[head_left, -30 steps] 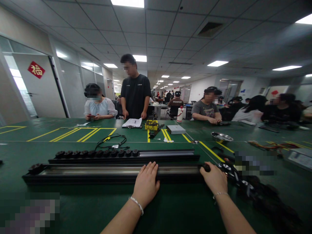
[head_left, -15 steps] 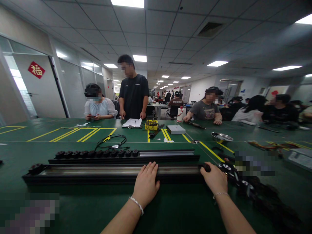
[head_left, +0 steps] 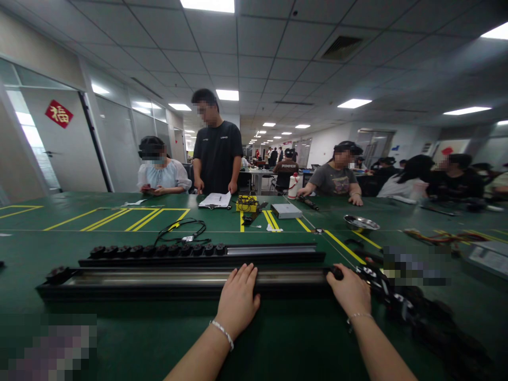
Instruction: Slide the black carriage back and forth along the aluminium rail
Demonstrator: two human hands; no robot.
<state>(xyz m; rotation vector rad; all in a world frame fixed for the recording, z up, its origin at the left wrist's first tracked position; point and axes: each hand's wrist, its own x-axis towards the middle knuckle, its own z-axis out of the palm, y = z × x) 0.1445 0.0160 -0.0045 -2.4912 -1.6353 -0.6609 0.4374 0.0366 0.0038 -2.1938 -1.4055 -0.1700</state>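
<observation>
A long black rail (head_left: 151, 291) with a bright metal strip along its middle lies crosswise on the green table. My left hand (head_left: 239, 296) rests over it right of centre, fingers stretched out flat and the thumb by the near edge. At the rail's right end my right hand (head_left: 351, 291) is closed on a small black round piece (head_left: 337, 272), mostly hidden by the fingers. A similar round piece (head_left: 58, 273) sits at the left end. Just behind lies a second black rail (head_left: 273, 257), with a row of several black round pieces (head_left: 159, 250) on its left part.
Black parts (head_left: 420, 312) are heaped beside my right hand. Farther back are a looped black cable (head_left: 200, 227), a grey box (head_left: 286, 211), a metal bowl (head_left: 362, 223) and a clipboard (head_left: 215, 200). Other people are across the table, one standing (head_left: 217, 148).
My hands and both rails have kept their places. Across the table at the right, a seated person's hand and the dark object by it have shifted slightly.
</observation>
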